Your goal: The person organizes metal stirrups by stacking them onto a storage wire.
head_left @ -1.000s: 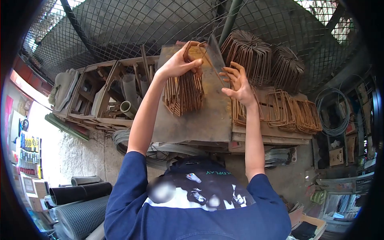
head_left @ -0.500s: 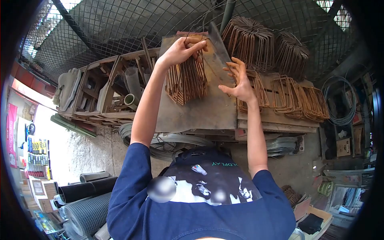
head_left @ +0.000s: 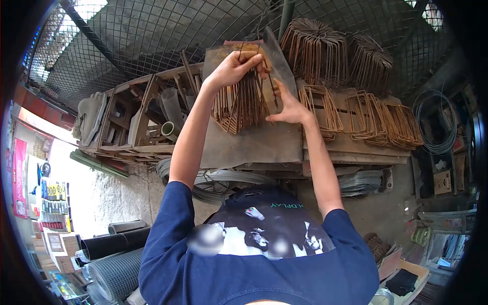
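A bundle of rusty rebar stirrups stands on the worn sheet-topped bench in front of me. My left hand is closed at the bundle's top, thumb and fingers pinched around the upper rods. Thin rod or wire ends poke up beside its knuckles. At the bundle's right side is my right hand, its thumb spread from the fingers. Its thumb tip reaches the lower right corner of the stirrups, and its fingertips are by the right-hand rods. Whether they press on the metal is hard to see.
More stirrups lie on the bench at right, with tall stirrup stacks behind. Wooden crates holding scraps stand left. Wire coils sit under the bench edge. Wire mesh closes off the back. Mesh rolls lie lower left.
My right hand has moved left and slightly down to the bundle's right side. My left hand stays at the top, shifted slightly. The bundle's rods have shifted a little to the right.
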Demonstrator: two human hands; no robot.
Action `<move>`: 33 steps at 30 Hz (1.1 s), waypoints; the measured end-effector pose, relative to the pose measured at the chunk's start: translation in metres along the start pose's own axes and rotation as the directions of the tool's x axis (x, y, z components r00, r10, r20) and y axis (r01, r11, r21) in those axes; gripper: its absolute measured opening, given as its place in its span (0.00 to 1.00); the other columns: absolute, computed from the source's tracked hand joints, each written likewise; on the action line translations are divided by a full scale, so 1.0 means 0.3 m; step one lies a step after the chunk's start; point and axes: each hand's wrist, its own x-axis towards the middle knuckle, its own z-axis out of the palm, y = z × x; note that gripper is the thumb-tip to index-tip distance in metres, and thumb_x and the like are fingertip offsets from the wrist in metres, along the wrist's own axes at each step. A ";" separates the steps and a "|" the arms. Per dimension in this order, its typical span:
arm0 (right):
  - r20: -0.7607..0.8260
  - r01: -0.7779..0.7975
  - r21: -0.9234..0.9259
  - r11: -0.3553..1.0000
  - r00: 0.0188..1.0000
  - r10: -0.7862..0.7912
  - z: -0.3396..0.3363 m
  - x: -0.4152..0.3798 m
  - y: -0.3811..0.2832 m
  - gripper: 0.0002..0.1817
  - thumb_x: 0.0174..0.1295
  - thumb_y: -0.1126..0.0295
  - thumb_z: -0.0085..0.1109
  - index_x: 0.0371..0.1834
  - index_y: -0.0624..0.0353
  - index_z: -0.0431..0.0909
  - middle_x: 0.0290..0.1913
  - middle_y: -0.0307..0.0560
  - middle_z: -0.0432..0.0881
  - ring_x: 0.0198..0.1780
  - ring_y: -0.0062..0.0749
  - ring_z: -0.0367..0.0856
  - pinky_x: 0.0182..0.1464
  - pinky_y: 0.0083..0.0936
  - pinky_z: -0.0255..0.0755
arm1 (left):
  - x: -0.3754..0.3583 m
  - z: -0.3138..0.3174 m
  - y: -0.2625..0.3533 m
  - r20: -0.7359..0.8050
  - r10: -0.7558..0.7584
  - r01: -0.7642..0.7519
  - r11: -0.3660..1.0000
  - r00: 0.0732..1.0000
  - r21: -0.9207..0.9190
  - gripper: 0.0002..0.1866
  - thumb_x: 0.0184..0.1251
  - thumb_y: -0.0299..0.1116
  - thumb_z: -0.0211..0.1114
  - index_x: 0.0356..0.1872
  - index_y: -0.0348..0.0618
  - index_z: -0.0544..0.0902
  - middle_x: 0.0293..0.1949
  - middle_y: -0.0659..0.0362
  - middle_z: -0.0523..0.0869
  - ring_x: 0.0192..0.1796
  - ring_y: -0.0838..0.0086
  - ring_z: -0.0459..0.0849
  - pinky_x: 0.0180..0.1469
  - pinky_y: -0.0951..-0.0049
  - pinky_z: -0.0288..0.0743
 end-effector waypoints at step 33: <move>-0.141 -0.099 0.423 0.901 0.975 0.173 0.054 0.056 -0.144 0.60 0.32 0.51 0.83 0.66 0.70 0.56 0.60 0.57 0.70 0.64 0.39 0.67 0.68 0.31 0.59 | -0.013 0.004 -0.046 -0.307 -0.030 -0.112 0.893 0.951 -0.435 0.19 0.77 0.44 0.49 0.31 0.40 0.75 0.28 0.61 0.82 0.34 0.75 0.85 0.44 0.72 0.81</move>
